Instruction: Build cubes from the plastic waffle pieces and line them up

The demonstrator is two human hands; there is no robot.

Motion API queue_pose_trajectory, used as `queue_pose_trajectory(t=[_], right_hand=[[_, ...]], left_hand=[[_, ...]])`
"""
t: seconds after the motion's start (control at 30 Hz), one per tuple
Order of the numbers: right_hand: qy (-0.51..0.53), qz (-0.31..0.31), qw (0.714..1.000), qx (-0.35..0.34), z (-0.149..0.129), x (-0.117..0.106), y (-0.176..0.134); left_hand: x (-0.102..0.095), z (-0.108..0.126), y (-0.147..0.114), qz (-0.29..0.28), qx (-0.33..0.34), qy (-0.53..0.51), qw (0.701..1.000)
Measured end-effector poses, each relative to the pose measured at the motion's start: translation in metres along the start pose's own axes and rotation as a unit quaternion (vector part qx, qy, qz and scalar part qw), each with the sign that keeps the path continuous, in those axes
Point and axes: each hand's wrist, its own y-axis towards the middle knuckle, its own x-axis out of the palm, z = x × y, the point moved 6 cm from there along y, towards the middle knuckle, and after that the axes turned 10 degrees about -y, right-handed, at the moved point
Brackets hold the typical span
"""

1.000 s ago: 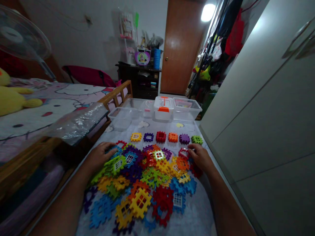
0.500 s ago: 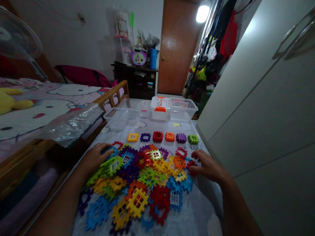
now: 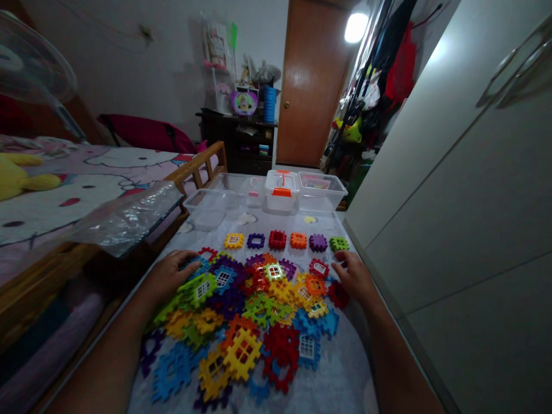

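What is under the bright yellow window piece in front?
Under the bright yellow piece, an orange piece and a darker yellow piece partly show; anything else is covered.

The pale cloth (image 3: 345,368) carries heaped toothed tiles (image 3: 259,309), six blocks (image 3: 277,240) (in a row) and clear plastic boxes (image 3: 321,200).

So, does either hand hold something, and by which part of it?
The right hand appears to hold nothing, beside the red window piece. The left hand lies at a blue piece; whether it is gripped, and where, cannot be told.
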Motion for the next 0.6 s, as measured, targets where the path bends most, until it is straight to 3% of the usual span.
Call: queue_pose_trajectory(t=[0.1,0.17,0.27,0.43,0.6], right_hand=[[0.009,-0.07,0.997,-0.03,0.007,-0.012,-0.015],[-0.001,-0.137,0.989,-0.048,0.005,-0.011,-0.028],[-0.035,-0.187,0.981,-0.041,-0.001,-0.006,-0.04],[-0.032,-0.21,0.976,-0.044,-0.01,-0.001,-0.04],[-0.052,-0.189,0.978,-0.069,-0.01,-0.012,-0.036]], left_hand=[[0.0,0.001,-0.001,0.006,-0.001,-0.007,1.0],[-0.001,0.002,-0.001,0.01,0.0,-0.011,1.0],[0.0,0.002,-0.001,0.007,0.0,-0.005,1.0],[0.0,0.002,-0.002,0.003,0.001,-0.007,1.0],[-0.001,0.002,-0.001,0.002,0.001,0.003,1.0]])
